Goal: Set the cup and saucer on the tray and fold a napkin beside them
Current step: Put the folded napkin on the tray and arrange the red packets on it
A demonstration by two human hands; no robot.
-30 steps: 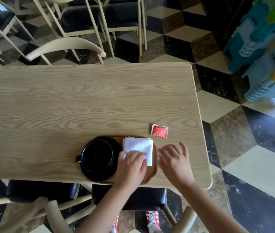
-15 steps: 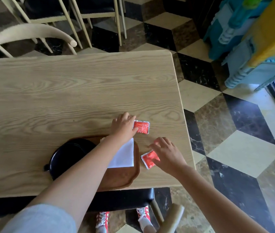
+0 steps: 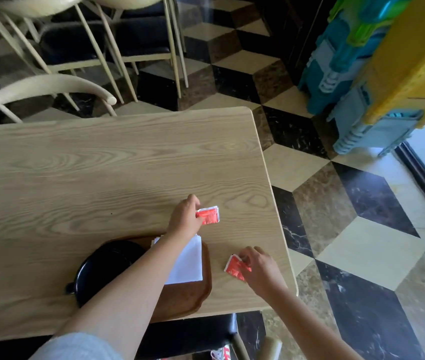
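Left fingers (image 3: 197,207) are pinched on the corner of a red packet (image 3: 208,215) lying out on the worktop (image 3: 102,172) past the tray (image 3: 188,294), and the right fingers (image 3: 245,255) are clamped on a second packet (image 3: 236,268) just off the tray's right edge, tipped up a bit like it's being lifted. My guess is both are headed for the tray as extras, since the main job looks done: the black cup (image 3: 107,268) sits on the tray's left side (the saucer under it I can't really make out), and the folded napkin (image 3: 189,266) lies right beside it, half under the left forearm. That arm reaches straight over the napkin, so dragging back low could scuff the fold. The right hand (image 3: 260,268) is close to the worktop's corner, so not much room there, but there's loads of bare wood to the far side and left.
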